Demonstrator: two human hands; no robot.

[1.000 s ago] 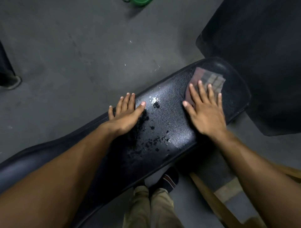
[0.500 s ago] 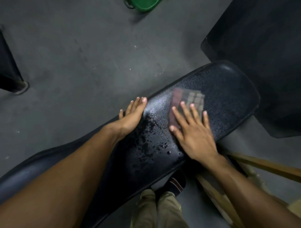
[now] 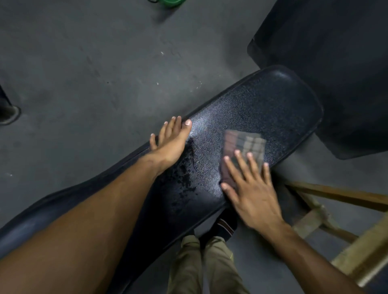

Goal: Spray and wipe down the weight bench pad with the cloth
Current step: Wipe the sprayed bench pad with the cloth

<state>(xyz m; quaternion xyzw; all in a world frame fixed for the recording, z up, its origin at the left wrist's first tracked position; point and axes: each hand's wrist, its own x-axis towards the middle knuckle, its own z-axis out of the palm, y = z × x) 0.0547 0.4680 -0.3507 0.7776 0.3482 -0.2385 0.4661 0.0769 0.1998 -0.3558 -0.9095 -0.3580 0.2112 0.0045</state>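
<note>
Head view: black weight bench pad running diagonally from lower left to upper right, wet droplets near its middle. Checked cloth flat on the pad, toward the near edge, blurred. Right hand spread open, palm down, fingers pressing on the cloth's near part, the rest of the cloth showing beyond the fingertips; pressing rather than gripping. Left hand open and flat, resting on the pad's far edge, apart from the cloth, fingers over the rim. Below the pad, khaki trouser legs and a dark sock. Wooden frame at lower right; green container on the grey floor at top.
</note>
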